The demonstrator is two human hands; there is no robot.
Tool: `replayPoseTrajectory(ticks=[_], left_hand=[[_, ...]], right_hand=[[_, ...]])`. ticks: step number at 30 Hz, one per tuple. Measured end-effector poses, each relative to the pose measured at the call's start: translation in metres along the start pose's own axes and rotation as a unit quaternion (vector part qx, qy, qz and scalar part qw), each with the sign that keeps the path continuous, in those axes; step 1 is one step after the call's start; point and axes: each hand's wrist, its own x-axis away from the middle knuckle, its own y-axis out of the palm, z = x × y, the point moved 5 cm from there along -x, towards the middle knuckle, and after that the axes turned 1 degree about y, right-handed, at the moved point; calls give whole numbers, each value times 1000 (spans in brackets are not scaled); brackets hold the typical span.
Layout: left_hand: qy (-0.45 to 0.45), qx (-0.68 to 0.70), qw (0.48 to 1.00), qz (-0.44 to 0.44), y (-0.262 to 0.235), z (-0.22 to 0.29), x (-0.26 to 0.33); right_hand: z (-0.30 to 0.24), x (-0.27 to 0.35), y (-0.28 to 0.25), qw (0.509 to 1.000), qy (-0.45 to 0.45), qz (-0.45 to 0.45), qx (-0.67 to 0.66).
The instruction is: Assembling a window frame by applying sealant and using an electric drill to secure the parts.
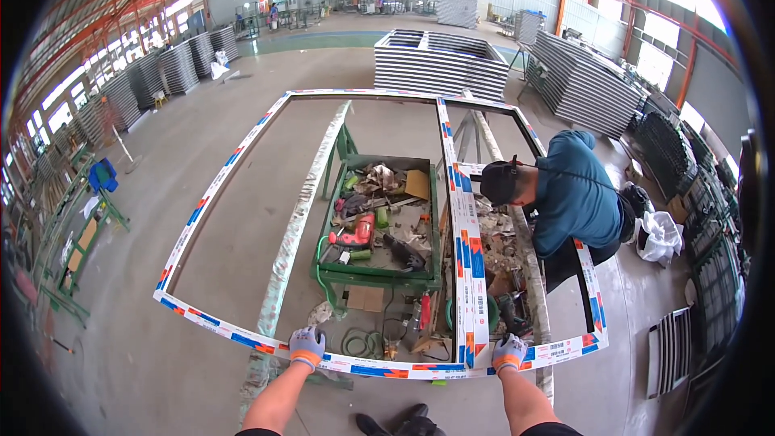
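At view's centre, large taped frame (464,226) is lying across two beams (300,218). At 7 o'clock, gloved left hand (307,343) is gripping its near rail (379,370); at 5 o'clock, gloved right hand (509,351) is gripping same rail, just beside wide divider (472,307). Green cart (375,277), showing through opening near centre, is holding red power tool (361,231). At 3 o'clock, co-worker (585,190) is bending over frame's right side.

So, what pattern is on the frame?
The frame is white with blue and orange patches, clearest in the head view.
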Motion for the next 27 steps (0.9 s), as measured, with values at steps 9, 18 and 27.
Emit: replayPoseTrajectory(ticks=[9, 18, 27], left_hand=[[-2, -6, 1000, 5, 1, -1, -1], [-6, -4, 1000, -3, 0, -2, -2], [-4, 0, 1000, -15, -1, 1, -4]], right_hand=[[0, -1, 2, 1000, 2, -10, -5], [-2, -1, 2, 1000, 3, -13, 3], [5, -2, 8, 1000, -4, 26, -3]])
